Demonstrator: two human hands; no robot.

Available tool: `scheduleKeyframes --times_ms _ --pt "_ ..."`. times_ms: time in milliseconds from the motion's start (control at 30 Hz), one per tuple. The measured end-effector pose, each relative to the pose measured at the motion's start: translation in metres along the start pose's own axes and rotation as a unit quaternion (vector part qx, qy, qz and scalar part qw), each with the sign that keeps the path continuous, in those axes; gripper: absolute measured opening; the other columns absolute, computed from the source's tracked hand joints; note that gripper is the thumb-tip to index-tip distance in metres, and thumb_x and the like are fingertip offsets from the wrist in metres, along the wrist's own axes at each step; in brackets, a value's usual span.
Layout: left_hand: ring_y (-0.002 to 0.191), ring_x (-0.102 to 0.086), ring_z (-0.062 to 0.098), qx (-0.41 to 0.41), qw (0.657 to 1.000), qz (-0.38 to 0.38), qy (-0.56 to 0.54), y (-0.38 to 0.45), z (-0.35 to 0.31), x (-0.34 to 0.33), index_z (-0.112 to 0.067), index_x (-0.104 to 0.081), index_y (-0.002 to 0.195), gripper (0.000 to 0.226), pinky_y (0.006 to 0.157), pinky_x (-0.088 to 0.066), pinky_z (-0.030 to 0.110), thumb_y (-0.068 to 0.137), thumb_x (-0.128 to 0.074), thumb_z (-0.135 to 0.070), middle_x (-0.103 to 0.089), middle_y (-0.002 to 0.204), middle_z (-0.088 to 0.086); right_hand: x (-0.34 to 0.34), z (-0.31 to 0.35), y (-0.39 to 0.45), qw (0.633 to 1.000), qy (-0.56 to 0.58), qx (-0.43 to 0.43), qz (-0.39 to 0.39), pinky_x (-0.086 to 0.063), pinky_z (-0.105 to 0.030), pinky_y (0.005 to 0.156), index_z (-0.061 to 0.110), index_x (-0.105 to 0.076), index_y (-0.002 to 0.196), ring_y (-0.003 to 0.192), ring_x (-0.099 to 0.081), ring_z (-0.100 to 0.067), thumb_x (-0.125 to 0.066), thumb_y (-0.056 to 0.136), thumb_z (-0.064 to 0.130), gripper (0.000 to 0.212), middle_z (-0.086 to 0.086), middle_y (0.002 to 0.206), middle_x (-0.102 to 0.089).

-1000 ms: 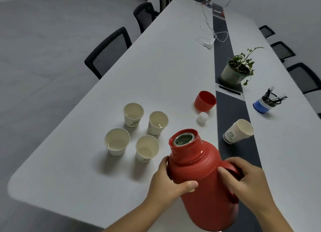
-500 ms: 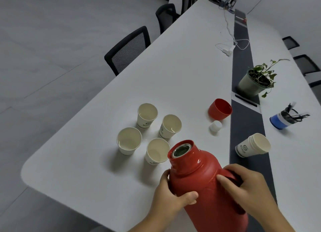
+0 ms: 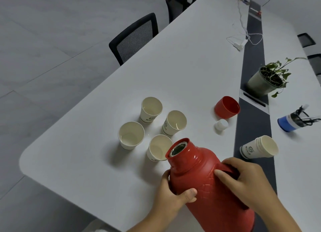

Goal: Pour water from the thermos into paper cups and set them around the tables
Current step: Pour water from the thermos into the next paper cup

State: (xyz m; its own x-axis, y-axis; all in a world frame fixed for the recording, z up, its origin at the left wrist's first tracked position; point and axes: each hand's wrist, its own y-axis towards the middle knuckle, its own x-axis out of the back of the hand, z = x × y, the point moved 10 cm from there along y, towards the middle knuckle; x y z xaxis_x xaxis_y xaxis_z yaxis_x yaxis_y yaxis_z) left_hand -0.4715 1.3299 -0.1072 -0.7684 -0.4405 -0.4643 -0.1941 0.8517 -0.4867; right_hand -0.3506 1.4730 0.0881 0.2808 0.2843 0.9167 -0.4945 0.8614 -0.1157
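Here, looking down from my head camera, I hold the red thermos [image 3: 206,184] in both hands, tilted so its open mouth leans toward the nearest paper cup [image 3: 159,147]. My left hand [image 3: 173,195] wraps the body from the left, thumb pressed across the front. My right hand [image 3: 243,181] curls round the handle [image 3: 227,170] on the right side, fingers lying over the shoulder of the flask.

Four paper cups stand upright in a loose cluster on the white worktop [image 3: 78,153]: the nearest one sits just beside the thermos mouth, a second [image 3: 131,135] lies to its left, a third [image 3: 174,122] behind it, and a fourth [image 3: 151,109] farthest back. I cannot tell whether any holds water.

The red lid cup [image 3: 226,109] lies on its side to the right, with the white stopper [image 3: 221,125] just in front of it. A stack of spare cups [image 3: 258,147] lies tipped over on the dark centre strip [image 3: 251,127]. Farther back on that strip stands a potted plant [image 3: 265,80], and a blue pen holder [image 3: 291,123] sits off to the right. Black chairs [image 3: 133,38] line the far left edge.
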Motion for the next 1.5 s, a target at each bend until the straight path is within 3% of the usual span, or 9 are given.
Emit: scheduleKeyframes --times_ms 267,567,767,1500 --pt "0.118 -0.075 0.034 0.006 0.998 0.014 -0.056 0.004 0.009 -0.002 -0.014 -0.045 0.147 0.1 0.086 -0.067 0.057 0.067 -0.105 -0.019 -0.065 0.139 0.015 -0.003 0.007 0.007 0.999 -0.026 0.008 0.019 -0.057 -0.03 0.068 0.043 -0.074 0.093 0.074 -0.069 0.003 -0.091 0.086 0.033 0.021 0.029 0.076 -0.071" --pt "0.117 -0.075 0.032 -0.002 0.996 0.019 -0.088 0.006 0.01 -0.003 -0.013 -0.047 0.146 0.095 0.091 -0.066 0.053 0.069 -0.102 -0.021 -0.068 0.136 0.014 -0.004 0.013 0.012 0.999 -0.042 0.005 0.026 -0.057 -0.029 0.066 0.042 -0.074 0.089 0.072 -0.069 0.003 -0.09 0.086 0.035 0.019 0.028 0.072 -0.07" --pt "0.112 -0.077 0.039 0.009 0.993 0.022 -0.117 0.006 0.014 -0.005 -0.012 -0.048 0.144 0.09 0.086 -0.066 0.059 0.072 -0.101 -0.014 -0.066 0.136 0.019 -0.004 0.019 0.014 0.998 -0.05 0.012 0.029 -0.056 -0.029 0.063 0.041 -0.073 0.085 0.069 -0.068 0.001 -0.09 0.087 0.032 0.02 0.026 0.069 -0.069" --pt "0.108 -0.077 0.042 0.002 0.994 0.005 -0.112 0.008 0.019 -0.003 -0.009 -0.049 0.142 0.086 0.084 -0.066 0.061 0.072 -0.1 -0.015 -0.068 0.131 0.02 -0.01 0.012 0.015 0.998 -0.055 0.01 0.038 -0.057 -0.027 0.067 0.043 -0.073 0.092 0.072 -0.07 -0.001 -0.087 0.089 0.038 0.016 0.025 0.074 -0.07"
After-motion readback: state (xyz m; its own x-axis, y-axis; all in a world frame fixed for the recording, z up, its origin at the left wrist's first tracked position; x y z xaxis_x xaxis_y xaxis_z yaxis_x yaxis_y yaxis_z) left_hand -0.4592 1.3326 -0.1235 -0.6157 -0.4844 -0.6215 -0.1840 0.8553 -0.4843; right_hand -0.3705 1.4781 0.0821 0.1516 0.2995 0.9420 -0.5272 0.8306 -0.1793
